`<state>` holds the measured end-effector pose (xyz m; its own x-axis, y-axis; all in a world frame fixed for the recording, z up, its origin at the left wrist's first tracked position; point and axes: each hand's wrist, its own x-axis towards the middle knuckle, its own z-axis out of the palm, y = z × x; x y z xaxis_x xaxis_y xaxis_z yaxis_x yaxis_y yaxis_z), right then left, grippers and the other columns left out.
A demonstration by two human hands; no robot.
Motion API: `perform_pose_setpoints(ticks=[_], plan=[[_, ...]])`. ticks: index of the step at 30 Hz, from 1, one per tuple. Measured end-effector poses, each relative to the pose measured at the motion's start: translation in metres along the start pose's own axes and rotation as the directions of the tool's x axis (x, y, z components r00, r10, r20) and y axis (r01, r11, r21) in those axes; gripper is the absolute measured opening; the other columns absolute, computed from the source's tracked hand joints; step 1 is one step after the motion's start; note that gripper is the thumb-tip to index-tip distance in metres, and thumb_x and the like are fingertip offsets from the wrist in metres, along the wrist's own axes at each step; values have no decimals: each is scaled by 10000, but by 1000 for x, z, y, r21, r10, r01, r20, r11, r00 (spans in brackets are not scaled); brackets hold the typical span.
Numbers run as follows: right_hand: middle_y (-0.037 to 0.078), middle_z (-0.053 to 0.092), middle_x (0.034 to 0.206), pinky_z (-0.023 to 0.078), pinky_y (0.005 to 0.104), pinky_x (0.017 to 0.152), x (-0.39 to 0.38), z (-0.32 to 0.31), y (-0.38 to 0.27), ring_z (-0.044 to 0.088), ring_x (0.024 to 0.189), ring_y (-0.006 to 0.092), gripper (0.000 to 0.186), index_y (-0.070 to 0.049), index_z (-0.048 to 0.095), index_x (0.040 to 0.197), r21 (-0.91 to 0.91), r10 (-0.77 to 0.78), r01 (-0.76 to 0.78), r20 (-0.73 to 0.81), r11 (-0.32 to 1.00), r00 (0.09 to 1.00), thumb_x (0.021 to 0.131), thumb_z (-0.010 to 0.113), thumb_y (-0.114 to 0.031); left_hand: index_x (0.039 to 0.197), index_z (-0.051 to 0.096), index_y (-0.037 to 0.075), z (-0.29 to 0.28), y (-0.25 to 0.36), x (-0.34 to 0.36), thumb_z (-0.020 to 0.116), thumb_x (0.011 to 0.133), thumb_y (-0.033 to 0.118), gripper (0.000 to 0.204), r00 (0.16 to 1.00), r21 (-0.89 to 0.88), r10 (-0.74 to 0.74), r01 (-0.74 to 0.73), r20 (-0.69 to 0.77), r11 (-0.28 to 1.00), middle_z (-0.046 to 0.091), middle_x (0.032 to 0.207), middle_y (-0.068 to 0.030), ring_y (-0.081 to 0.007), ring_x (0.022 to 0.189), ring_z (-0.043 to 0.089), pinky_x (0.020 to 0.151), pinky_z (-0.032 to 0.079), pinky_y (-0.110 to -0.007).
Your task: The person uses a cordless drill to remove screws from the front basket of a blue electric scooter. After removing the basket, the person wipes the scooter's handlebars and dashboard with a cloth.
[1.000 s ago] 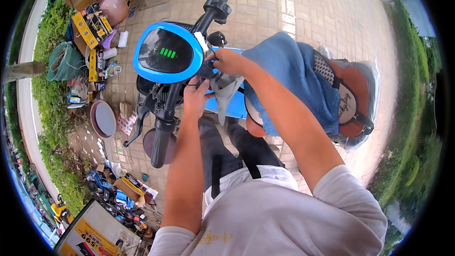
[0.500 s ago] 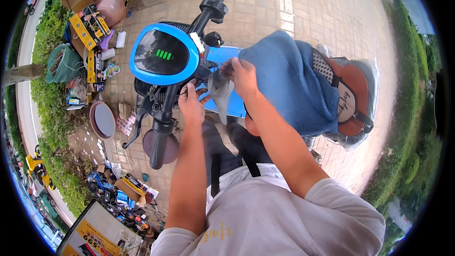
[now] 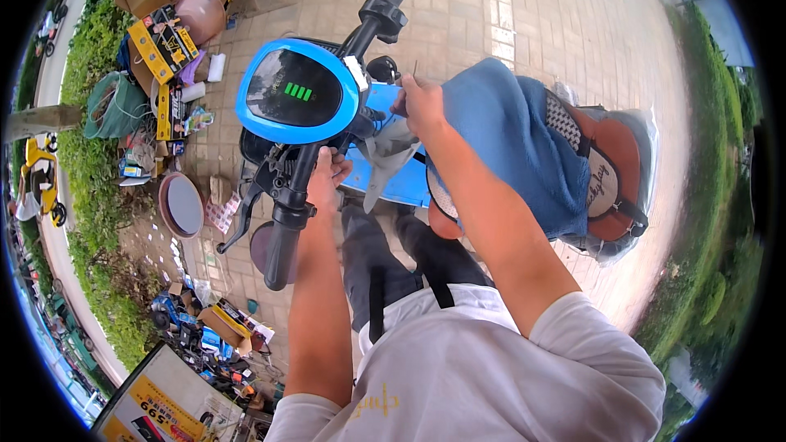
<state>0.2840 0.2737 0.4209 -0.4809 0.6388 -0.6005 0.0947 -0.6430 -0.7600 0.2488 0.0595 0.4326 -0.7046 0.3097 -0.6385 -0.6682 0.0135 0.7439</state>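
In front of me stands a blue electric scooter, its display lit with green bars. My left hand is just under the handlebar, fingers curled in; the bar partly covers it, and what it grips cannot be made out. Above the blue footboard, my right hand is closed, with a thin dark rod-like thing sticking up from it. A grey, crumpled-looking flap hangs between my hands below the steering column. Beside my right hand, a blue cloth covers part of the seat.
A brown seat with a backrest is at the scooter's rear. On the left lie boxes, a pink tub, a round basin and a heap of tools and parts. A hedge runs alongside the paving.
My right hand has moved up and away from the grey flap, and the thin rod now shows above it. My left hand has slipped further behind the handlebar. The view has shifted slightly.
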Motion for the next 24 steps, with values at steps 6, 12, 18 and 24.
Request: perform_pose_setpoints(ticks=[6,12,18,24], plan=[[82,549,588,488,325,480,11,23,-30,538,481,170,260,33,583,827,-295,8,115,386,948,923,942,524,-193,1024,552,-7,-9,-4,39,543,947,278,295,990,-5,71,-71,119,997,604,894,-86,-157,756,614,731,542,-319],[71,570,632,507,311,506,6,11,-38,574,527,171,261,35,585,891,-388,34,150,429,909,902,955,510,-206,1048,542,-8,21,0,22,520,959,273,296,1000,-17,-6,6,-13,1000,603,915,-83,-159,802,608,768,523,-324],[23,477,605,506,325,528,-11,4,-30,523,524,161,283,20,545,966,-60,149,-138,267,989,952,975,481,-256,960,540,102,44,-15,-17,423,971,363,286,989,-561,-23,-63,-145,825,572,1049,-23,-192,999,545,852,364,-366],[-9,329,580,374,301,482,-9,1,-15,325,484,115,295,8,515,994,238,207,-249,185,939,961,988,455,-281,696,363,161,22,-29,-16,318,1002,442,418,991,-657,27,67,132,751,445,709,22,-178,871,516,777,335,-368]])
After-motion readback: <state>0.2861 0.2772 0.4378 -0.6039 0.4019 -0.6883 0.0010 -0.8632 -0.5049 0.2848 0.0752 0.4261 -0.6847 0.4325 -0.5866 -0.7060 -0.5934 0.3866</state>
